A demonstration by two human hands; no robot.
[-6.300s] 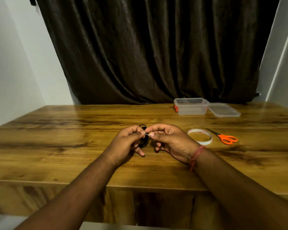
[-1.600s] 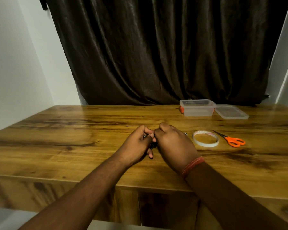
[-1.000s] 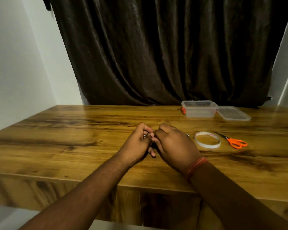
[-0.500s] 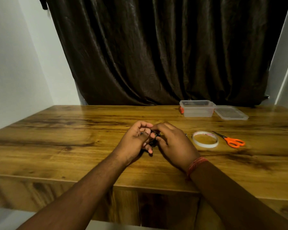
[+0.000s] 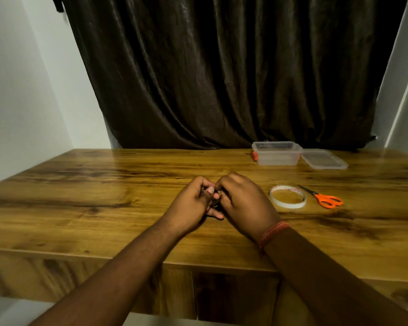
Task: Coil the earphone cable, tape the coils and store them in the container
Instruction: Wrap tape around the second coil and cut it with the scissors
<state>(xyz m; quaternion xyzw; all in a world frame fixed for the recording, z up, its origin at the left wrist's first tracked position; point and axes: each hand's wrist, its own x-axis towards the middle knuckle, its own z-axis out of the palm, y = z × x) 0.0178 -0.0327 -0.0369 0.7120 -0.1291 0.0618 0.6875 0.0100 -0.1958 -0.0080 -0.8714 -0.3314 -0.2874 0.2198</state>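
Note:
Both hands meet just above the middle of the wooden table (image 5: pixel 104 189). My left hand (image 5: pixel 193 203) and my right hand (image 5: pixel 243 205) pinch a small black coiled earphone cable (image 5: pixel 215 203) between them; only a dark sliver of it shows between the fingers. A roll of clear tape (image 5: pixel 287 196) lies flat just right of my right hand. The clear plastic container (image 5: pixel 277 153) stands open at the back right, its lid (image 5: pixel 323 159) lying beside it.
Orange-handled scissors (image 5: pixel 325 199) lie right of the tape roll. A dark curtain hangs behind the table's far edge, with white walls at both sides. A red thread band circles my right wrist.
My hands have stayed together over the same spot, the fingers shifting around the coil; my right hand has turned over it and hides more of the cable than half a second ago.

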